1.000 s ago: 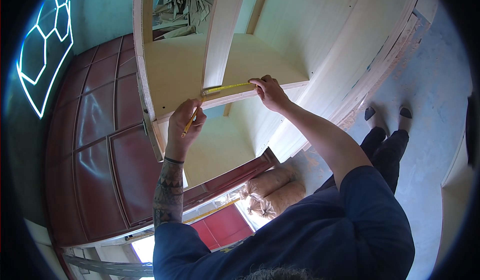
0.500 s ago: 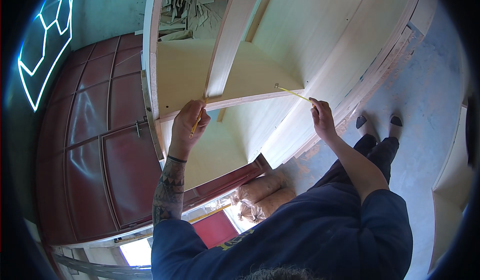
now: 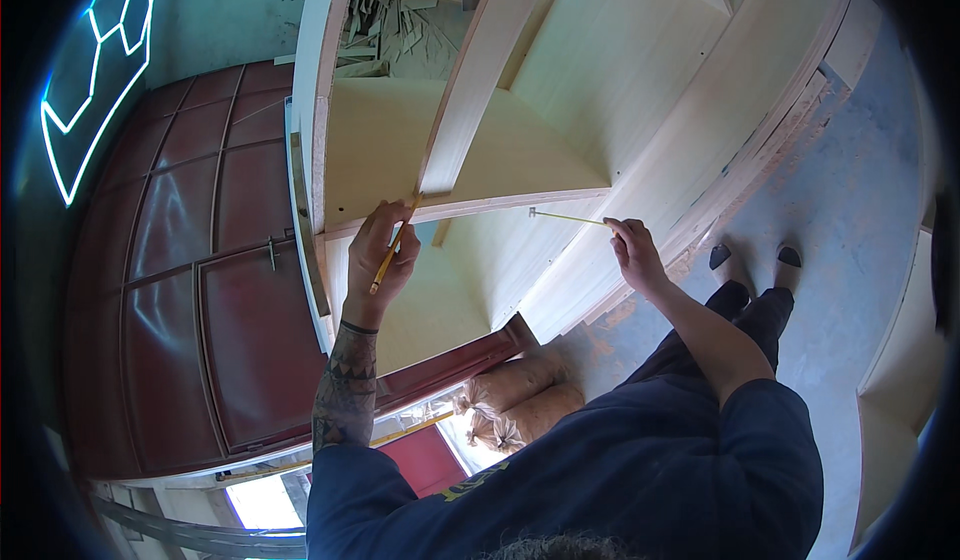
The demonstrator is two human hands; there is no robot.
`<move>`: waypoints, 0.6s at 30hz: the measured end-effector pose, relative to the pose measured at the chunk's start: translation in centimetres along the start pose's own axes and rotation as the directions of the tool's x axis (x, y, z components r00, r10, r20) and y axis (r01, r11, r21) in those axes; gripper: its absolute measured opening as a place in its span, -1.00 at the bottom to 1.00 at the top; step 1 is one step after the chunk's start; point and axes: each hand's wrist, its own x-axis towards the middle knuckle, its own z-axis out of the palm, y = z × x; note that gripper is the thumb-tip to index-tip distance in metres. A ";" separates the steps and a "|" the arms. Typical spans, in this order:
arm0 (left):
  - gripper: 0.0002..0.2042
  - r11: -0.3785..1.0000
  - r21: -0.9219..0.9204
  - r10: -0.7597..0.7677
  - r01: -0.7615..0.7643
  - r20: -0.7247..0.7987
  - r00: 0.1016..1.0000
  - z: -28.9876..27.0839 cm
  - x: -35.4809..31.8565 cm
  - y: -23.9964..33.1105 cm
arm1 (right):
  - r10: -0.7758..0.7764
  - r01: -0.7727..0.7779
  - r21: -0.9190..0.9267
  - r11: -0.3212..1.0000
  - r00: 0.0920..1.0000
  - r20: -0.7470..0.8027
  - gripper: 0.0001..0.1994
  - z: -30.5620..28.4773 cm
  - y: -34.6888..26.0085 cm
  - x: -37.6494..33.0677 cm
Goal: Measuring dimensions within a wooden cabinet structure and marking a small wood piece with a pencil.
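My left hand (image 3: 374, 272) is closed around a yellow pencil (image 3: 379, 276), its upper end close to the lower end of an upright wooden board (image 3: 480, 70). This board meets the front edge of a pale wooden shelf (image 3: 510, 202) in a cabinet. My right hand (image 3: 636, 257) pinches the yellow blade of a tape measure (image 3: 572, 218). The blade points left, and its metal hook end hangs just below the shelf edge, apart from it. The tape's case, if in the hand, is hidden by the fingers.
Pale cabinet panels (image 3: 640, 70) rise beyond the shelf. At left stands a dark red metal door (image 3: 255, 350) with a latch. Filled sacks (image 3: 515, 385) lie on the floor below. Wood scraps (image 3: 405, 25) show behind the cabinet, and another wooden panel (image 3: 895, 380) stands at right.
My right hand has drawn back slightly left, and the tape's hook has come off the shelf surface to below its front edge. My left hand keeps the pencil near the board's end.
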 end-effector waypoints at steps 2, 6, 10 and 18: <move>-0.86 0.997 0.061 0.059 -0.056 -0.036 0.998 -0.3 -0.6 0.3 | -0.042 0.043 0.030 0.999 0.999 -0.006 -0.57 2.3 -1.7 3.8; -0.86 0.996 0.085 0.040 -0.040 -0.007 0.999 -1.3 -1.5 0.8 | -0.104 0.098 0.134 0.986 0.994 0.038 -0.57 6.3 -5.2 9.7; -0.80 0.997 0.073 0.035 -0.037 0.025 0.999 -1.7 -1.5 0.9 | -0.130 0.115 0.126 0.985 0.985 0.116 -0.58 9.2 -6.2 11.8; -0.83 0.992 0.106 0.068 -0.070 0.020 0.997 -1.5 -1.2 -0.3 | -0.095 0.077 0.104 0.992 0.979 0.181 -0.65 9.3 -6.0 13.3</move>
